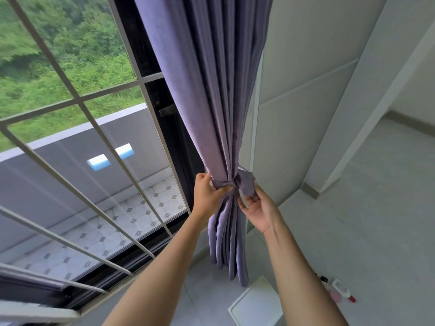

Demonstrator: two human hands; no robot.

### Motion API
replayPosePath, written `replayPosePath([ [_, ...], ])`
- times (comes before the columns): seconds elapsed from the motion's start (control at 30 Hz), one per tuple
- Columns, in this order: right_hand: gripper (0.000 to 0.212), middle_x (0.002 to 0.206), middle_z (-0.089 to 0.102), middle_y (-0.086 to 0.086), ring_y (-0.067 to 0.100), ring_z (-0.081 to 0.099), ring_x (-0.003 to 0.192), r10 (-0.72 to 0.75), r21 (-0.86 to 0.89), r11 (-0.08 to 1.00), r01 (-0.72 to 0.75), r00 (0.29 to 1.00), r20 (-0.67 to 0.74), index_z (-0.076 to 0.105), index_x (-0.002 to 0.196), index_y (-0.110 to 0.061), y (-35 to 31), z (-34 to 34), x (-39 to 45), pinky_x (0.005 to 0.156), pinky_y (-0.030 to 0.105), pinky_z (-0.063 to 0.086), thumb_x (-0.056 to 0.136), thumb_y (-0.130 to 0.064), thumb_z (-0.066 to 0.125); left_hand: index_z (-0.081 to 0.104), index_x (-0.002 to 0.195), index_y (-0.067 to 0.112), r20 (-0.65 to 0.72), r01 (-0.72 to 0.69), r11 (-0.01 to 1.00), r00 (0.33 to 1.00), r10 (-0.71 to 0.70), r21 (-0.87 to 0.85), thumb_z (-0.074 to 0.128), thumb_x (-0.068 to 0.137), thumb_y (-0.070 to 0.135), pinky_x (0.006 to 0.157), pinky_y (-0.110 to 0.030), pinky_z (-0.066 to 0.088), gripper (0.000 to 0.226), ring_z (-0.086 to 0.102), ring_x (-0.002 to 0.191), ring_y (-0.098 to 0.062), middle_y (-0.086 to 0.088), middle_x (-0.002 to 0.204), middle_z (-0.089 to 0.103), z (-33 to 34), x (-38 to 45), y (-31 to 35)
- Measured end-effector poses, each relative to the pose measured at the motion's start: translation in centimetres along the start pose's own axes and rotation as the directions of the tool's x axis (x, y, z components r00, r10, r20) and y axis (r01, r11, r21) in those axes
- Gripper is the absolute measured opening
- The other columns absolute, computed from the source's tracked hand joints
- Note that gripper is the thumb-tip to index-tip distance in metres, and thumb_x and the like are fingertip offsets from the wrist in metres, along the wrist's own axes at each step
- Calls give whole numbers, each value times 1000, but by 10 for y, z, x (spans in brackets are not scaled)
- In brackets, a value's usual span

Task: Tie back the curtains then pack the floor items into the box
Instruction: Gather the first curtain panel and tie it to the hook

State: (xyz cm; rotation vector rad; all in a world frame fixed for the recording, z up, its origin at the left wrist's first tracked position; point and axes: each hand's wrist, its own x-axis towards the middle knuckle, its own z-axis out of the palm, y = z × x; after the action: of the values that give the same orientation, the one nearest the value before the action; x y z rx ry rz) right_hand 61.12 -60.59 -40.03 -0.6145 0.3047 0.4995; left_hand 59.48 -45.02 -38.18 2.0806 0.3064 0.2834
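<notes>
Left hand (pixel 209 191) pinched the tie (pixel 223 184) around the upright curtain (pixel 211 102); right hand (pixel 256 205) gripped its loose end at three o'clock.

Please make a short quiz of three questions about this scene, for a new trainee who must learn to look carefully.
1. True or false: the tie-back band already goes around the gathered purple curtain.
2. Which hand pinches the loose end of the band? A) left hand B) right hand C) neither
3. Fill in: on the floor at the lower right, beside the small bottles, lies a flat ______ lid.

Key: 1 true; 2 B; 3 white.
</notes>
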Motion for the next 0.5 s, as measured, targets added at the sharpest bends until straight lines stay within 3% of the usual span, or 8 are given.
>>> replayPosePath([
  [0.1,17,99,70,3,15,68,88,-50,151,988,40,997,60,70,96,-15,3,-18,-7,93,36,46,92,-24,56,58,92,23,-7,23,999,1000,-23,-36,79,73,22,75,-12,38,28,43,91,-1,-4,104,48,-4,-1,2],
  [0.2,19,98,67,4,18,60,84,-52,253,967,23,993,108,68,95,-13,12,-31,-19,80,32,43,91,-19,51,56,92,26,13,11,1000,1000,-10,-21,78,74,22,81,-21,39,28,45,97,-13,0,102,48,-8,-1,4],
  [0.33,22,98,68,9,24,60,90,-44,211,977,25,995,87,68,87,-12,16,-26,-22,82,36,41,84,-16,47,55,91,28,18,-22,1000,1000,22,2,80,72,27,80,-25,46,31,49,92,-14,2,98,51,-6,-3,10],
  [0.43,12,92,67,10,27,62,92,-115,131,985,109,993,35,64,76,-12,13,-26,-17,86,41,45,66,-18,65,55,95,25,9,-13,1000,1000,13,-7,81,70,27,78,-28,50,36,54,87,-14,2,96,55,-6,-6,13],
  [0.5,24,80,68,6,24,64,84,-127,30,992,127,992,19,58,73,-14,12,-24,-15,88,43,47,57,-19,76,47,104,19,11,28,995,1000,-27,-95,81,69,24,73,-27,55,49,60,82,-13,4,92,57,-9,-13,17],
])
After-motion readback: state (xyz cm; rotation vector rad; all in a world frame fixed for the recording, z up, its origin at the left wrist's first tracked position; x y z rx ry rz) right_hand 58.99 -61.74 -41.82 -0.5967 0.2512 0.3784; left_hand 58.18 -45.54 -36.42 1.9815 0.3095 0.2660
